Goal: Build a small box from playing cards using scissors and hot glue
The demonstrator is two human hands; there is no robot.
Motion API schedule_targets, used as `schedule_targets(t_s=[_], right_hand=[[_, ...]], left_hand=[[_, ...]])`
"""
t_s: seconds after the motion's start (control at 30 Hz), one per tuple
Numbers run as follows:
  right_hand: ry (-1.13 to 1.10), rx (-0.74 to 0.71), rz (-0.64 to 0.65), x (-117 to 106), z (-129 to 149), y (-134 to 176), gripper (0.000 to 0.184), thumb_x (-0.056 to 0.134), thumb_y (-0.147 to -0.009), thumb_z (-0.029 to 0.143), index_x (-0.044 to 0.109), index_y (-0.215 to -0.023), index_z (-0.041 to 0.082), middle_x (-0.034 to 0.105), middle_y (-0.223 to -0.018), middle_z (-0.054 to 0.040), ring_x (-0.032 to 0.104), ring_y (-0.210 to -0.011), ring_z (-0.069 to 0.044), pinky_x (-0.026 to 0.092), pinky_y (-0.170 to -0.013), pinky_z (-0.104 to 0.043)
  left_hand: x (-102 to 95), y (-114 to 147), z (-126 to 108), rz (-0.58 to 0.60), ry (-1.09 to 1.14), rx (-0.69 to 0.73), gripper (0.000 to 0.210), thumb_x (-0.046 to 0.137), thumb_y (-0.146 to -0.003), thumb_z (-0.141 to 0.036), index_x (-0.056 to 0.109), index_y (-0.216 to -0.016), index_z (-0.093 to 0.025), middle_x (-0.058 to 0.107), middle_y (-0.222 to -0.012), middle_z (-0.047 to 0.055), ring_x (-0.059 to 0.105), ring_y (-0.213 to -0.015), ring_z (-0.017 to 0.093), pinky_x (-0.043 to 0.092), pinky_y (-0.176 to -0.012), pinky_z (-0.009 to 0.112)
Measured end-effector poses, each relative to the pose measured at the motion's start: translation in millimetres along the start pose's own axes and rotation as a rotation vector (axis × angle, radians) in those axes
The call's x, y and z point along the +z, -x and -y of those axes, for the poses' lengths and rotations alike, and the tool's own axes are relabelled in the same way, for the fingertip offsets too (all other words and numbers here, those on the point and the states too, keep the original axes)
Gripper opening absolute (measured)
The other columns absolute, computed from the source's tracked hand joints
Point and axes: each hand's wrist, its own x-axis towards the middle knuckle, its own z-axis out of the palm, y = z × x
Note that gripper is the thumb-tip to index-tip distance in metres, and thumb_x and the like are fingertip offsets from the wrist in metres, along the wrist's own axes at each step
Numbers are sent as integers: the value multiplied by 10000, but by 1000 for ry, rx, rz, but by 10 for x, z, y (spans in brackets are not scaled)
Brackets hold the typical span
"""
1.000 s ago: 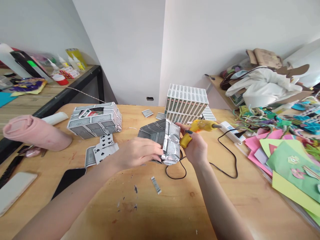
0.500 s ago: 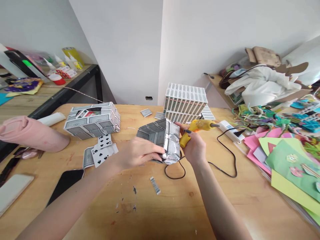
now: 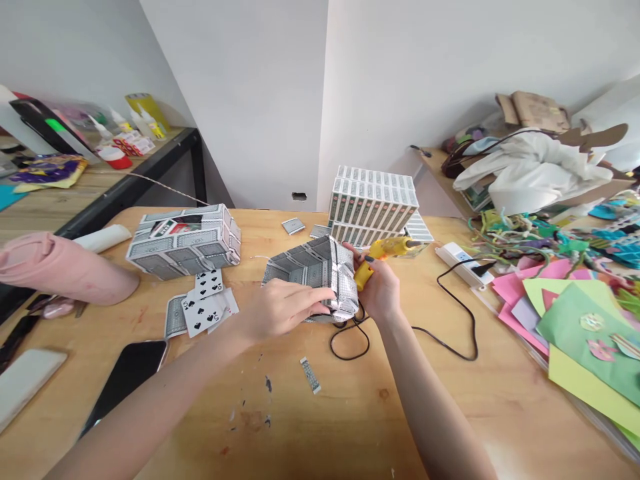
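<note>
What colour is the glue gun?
The glue gun in the right hand is yellow; head view.

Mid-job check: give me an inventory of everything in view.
open card box: 1, grey, centre
glue gun: 1, yellow, right of centre
second card box: 1, grey, back left
stacked packs: many, white and dark, back centre
loose cards: several, grey and white, mostly left
card strip: 1, grey, front centre
phone: 1, black, front left
roll: 1, pink, left
slab: 1, white, left edge
power strip: 1, white, right
cable: count unclear, black, centre to right
paper sheets: several, mixed, right
other clutter: uncounted, mixed, both sides
table: 1, brown, beneath
left hand: 1, bare, on open card box
right hand: 1, bare, around glue gun
</note>
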Motion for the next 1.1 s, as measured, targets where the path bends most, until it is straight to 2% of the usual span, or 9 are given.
schedule_targets(t_s=[0.23, 0.53, 0.7, 0.77, 0.83, 0.9, 0.93, 1.0, 1.1], right_hand=[[-89, 80, 30, 1, -96, -108, 126, 603, -640, 344, 601, -720, 246, 729, -945, -30, 648, -938, -253, 537, -781, -386], [3, 145, -20, -281, -189, -53, 143, 618, -630, 338, 569, -705, 226, 740, -881, -54, 685, -875, -255, 537, -777, -390], [38, 166, -44, -401, -133, -22, 142, 635, -638, 322, 592, -718, 214, 742, -895, -74, 680, -956, -265, 529, -845, -402], [84, 163, -71, -471, -79, -7, 167, 649, -661, 345, 611, -732, 199, 741, -879, -87, 693, -879, -252, 544, -779, -380], [211, 130, -155, -552, -10, 23, 216, 663, -686, 388, 616, -728, 181, 728, -791, -82, 667, -646, -199, 532, -594, -324], [350, 83, -261, -633, 69, 77, 254, 704, -678, 402, 595, -686, 172, 675, -639, -35, 531, -440, -118, 428, -427, -256], [404, 62, -303, -670, 108, 114, 269, 730, -665, 394, 576, -661, 173, 631, -573, -4, 466, -397, -89, 376, -389, -235], [498, 38, -346, -737, 178, 208, 303, 760, -651, 387, 542, -631, 178, 551, -501, 39, 411, -385, -66, 331, -375, -215], [661, 19, -375, -826, 240, 392, 335, 739, -668, 444, 529, -648, 184, 513, -499, 48, 423, -418, -71, 345, -406, -215]], left_hand=[[-8, 10, -58, 105, -107, -10, 167, 488, -959, -214, 542, -1103, -147, 687, -732, -14, 634, -613, 91, 453, -546, 202], [167, 21, -189, 380, -208, 40, 224, 402, -980, -221, 606, -1044, -153, 588, -633, -26, 581, -540, 117, 428, -482, 231], [224, 42, -218, 554, -223, 61, 275, 334, -960, -111, 595, -1042, -144, 622, -691, 5, 615, -585, 143, 409, -453, 236], [244, 57, -207, 578, -235, 54, 273, 335, -959, -116, 592, -1047, -147, 612, -678, 3, 606, -572, 141, 397, -444, 235], [258, 73, -191, 579, -237, 39, 254, 355, -964, -143, 591, -1059, -151, 596, -662, -4, 592, -559, 136, 400, -453, 233], [261, 81, -174, 568, -222, 22, 235, 381, -972, -191, 597, -1058, -158, 581, -654, -9, 579, -556, 132, 409, -469, 232], [256, 82, -165, 563, -210, 16, 233, 391, -976, -222, 604, -1050, -162, 576, -654, -10, 576, -557, 132, 414, -476, 233], [236, 82, -144, 568, -184, 9, 248, 409, -976, -287, 612, -1058, -170, 582, -671, -8, 577, -566, 135, 423, -489, 238], [205, 94, -105, 585, -126, 1, 292, 421, -969, -327, 595, -1145, -173, 620, -732, 7, 602, -611, 149, 445, -526, 250]])
